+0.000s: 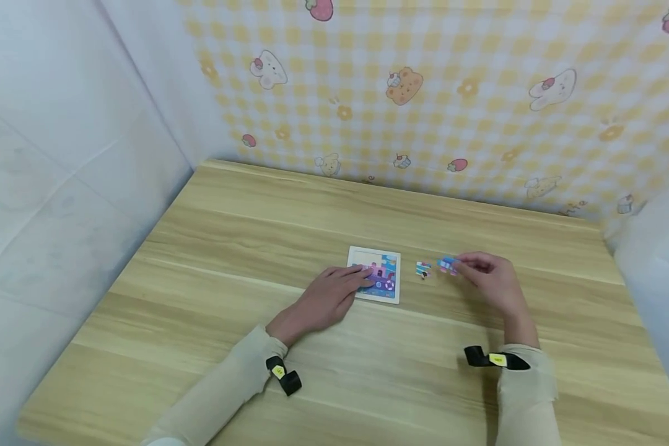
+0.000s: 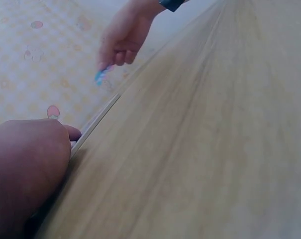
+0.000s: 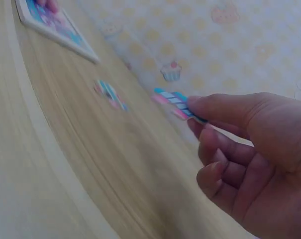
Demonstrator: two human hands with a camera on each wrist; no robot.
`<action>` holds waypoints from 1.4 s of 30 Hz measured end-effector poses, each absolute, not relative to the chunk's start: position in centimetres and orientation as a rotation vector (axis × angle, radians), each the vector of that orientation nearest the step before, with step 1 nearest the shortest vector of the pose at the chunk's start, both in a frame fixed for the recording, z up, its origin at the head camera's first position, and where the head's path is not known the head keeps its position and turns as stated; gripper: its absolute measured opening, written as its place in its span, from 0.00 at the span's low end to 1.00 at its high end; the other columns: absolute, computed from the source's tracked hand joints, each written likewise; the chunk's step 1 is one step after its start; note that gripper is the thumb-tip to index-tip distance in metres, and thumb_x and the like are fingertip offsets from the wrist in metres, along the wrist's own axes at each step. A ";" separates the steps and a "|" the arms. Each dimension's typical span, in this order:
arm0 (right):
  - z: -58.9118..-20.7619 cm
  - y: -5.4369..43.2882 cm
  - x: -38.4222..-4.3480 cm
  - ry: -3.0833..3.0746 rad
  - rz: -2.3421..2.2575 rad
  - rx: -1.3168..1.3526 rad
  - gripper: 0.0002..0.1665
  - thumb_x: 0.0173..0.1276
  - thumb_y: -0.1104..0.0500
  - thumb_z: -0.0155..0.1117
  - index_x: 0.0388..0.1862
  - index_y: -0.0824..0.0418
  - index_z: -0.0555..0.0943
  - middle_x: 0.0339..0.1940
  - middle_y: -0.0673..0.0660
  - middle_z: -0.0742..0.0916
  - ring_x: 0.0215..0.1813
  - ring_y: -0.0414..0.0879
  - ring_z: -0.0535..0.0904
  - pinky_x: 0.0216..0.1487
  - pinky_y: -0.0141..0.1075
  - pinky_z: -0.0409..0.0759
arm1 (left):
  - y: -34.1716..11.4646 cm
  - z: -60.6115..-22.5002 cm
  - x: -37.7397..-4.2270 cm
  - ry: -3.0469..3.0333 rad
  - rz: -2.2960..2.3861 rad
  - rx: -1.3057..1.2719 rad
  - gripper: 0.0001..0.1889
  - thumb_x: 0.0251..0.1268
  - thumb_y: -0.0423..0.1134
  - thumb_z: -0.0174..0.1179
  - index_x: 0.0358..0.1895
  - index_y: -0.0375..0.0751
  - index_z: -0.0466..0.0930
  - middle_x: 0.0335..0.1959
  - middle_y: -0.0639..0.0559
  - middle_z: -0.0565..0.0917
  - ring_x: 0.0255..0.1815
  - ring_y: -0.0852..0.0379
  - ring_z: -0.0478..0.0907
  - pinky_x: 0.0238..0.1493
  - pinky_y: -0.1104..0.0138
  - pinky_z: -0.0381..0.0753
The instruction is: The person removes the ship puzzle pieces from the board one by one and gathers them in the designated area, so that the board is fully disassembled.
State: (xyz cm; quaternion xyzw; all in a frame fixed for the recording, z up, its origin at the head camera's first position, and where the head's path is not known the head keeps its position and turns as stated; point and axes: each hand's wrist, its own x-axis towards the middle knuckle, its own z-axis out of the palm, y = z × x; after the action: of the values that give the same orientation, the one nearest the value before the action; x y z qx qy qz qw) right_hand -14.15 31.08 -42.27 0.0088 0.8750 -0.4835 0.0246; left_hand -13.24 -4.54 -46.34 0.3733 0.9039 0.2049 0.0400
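Note:
A square jigsaw puzzle [image 1: 389,275] in a white frame lies on the table, partly filled with a purple and blue picture; its upper left shows bare backing. My left hand [image 1: 329,297] rests on the puzzle's left side, fingers stretched over the picture. Off to the right, my right hand [image 1: 493,279] pinches a blue and pink puzzle piece [image 3: 177,103] with white stripes between thumb and forefinger, held above the table. Another striped puzzle piece [image 1: 423,269] lies on the table between the frame and my right hand.
The wood-grain table [image 1: 228,229] runs back to a wall hung with a yellow checked cloth [image 1: 362,80]. A pale wall [image 1: 50,155] borders the left side. Black straps [image 1: 498,360] with yellow labels sit on both wrists.

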 end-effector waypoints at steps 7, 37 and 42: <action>-42.9 33.4 -13.5 2.680 -1.382 0.057 0.23 0.76 0.51 0.67 0.55 0.70 0.87 0.37 0.46 0.89 0.34 0.39 0.77 0.32 0.30 0.79 | -4.6 -46.5 -13.3 2.752 0.643 1.164 0.23 0.84 0.39 0.43 0.76 0.52 0.71 0.81 0.58 0.64 0.82 0.56 0.56 0.79 0.53 0.60; -43.8 32.8 -13.9 2.836 -1.197 0.034 0.16 0.76 0.55 0.67 0.52 0.66 0.88 0.43 0.61 0.88 0.37 0.42 0.74 0.33 0.28 0.74 | -4.6 -46.7 -13.3 2.769 0.662 1.162 0.23 0.84 0.38 0.44 0.77 0.51 0.71 0.80 0.57 0.65 0.82 0.56 0.58 0.79 0.55 0.60; -43.9 32.8 -13.9 2.827 -1.181 0.054 0.23 0.81 0.50 0.59 0.56 0.68 0.86 0.44 0.62 0.87 0.37 0.43 0.74 0.32 0.28 0.75 | -4.7 -46.8 -13.3 2.760 0.639 1.151 0.24 0.84 0.38 0.45 0.77 0.52 0.70 0.81 0.58 0.63 0.82 0.56 0.56 0.80 0.55 0.59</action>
State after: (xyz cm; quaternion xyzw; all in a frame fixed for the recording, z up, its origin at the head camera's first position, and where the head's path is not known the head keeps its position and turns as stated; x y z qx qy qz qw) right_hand -13.92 32.82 -43.92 0.0178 0.9219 -0.3851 0.0388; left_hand -13.28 -4.73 -46.83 0.3761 0.9018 0.2087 0.0416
